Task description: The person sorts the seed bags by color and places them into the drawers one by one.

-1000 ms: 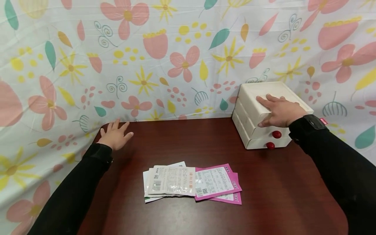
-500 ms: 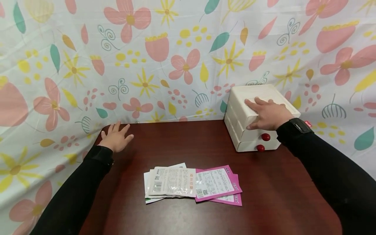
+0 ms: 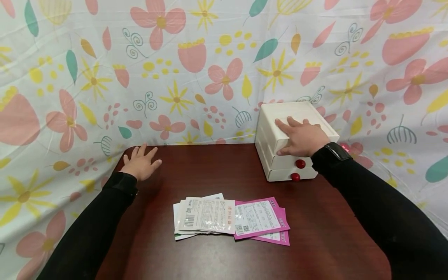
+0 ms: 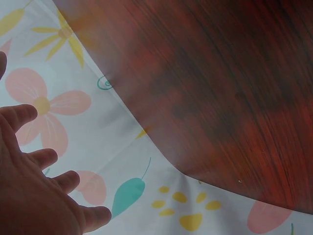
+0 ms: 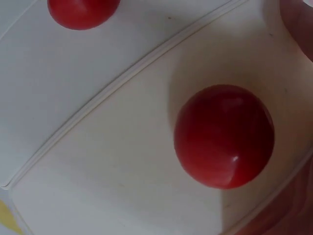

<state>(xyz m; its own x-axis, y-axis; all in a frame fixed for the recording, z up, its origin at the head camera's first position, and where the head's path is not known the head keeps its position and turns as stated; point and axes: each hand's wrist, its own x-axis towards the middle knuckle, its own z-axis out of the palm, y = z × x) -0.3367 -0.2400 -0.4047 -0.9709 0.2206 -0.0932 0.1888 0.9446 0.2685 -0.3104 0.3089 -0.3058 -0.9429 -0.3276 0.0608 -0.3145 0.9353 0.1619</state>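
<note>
White drawer box (image 3: 269,142), far right on bench (image 3: 196,167): prob. light, stiff, slick; best hold = red knobs (image 3: 300,163). R grip (image 3: 303,139) spread atop it, grasping nothing; L grip (image 3: 140,162) spread, empty.

I see glossy, plastic-looking red knobs (image 5: 224,137) on a drawer box (image 3: 266,147) with a smooth, matt off-white face. My feed shows shiny, film-like white packets (image 3: 206,216) and pink packets (image 3: 259,217), a polished wood-grain bench (image 3: 196,167), a creased cloth backdrop (image 3: 224,39) and matt fabric sleeves (image 3: 367,202).
</note>
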